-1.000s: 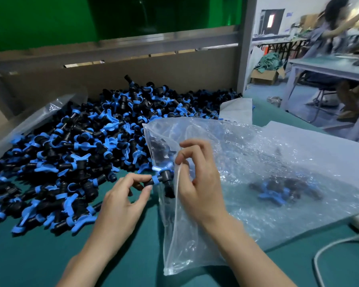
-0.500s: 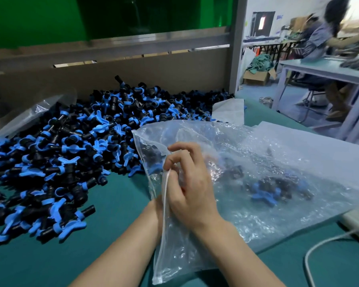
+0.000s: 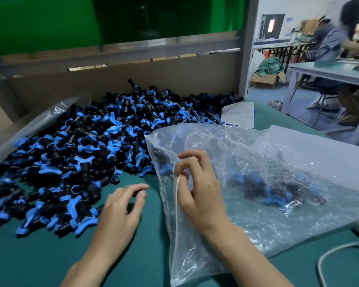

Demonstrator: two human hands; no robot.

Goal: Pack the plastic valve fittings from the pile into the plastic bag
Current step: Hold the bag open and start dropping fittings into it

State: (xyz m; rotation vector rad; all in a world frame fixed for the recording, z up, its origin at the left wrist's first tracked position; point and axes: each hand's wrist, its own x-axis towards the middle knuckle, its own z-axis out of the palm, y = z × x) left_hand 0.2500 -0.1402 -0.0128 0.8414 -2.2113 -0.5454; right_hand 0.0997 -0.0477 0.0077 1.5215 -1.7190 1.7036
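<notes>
A big pile of black valve fittings with blue handles (image 3: 87, 154) covers the left and back of the green table. A clear plastic bag (image 3: 257, 154) lies to the right, with several fittings (image 3: 265, 189) inside it. My right hand (image 3: 197, 189) pinches the bag's open edge and holds the mouth up. My left hand (image 3: 122, 210) hovers over the table between the pile and the bag, fingers spread and relaxed, holding nothing.
A cardboard wall (image 3: 122, 83) backs the pile. Another plastic sheet (image 3: 29, 125) lies at the far left, a white cable (image 3: 327, 253) at the lower right. Beyond the table's right edge a person (image 3: 330, 38) sits at another table (image 3: 330, 71).
My left hand put a fitting into the bag's mouth, then drew back out and moved left toward the pile, now empty. My right hand kept its hold on the bag's edge.
</notes>
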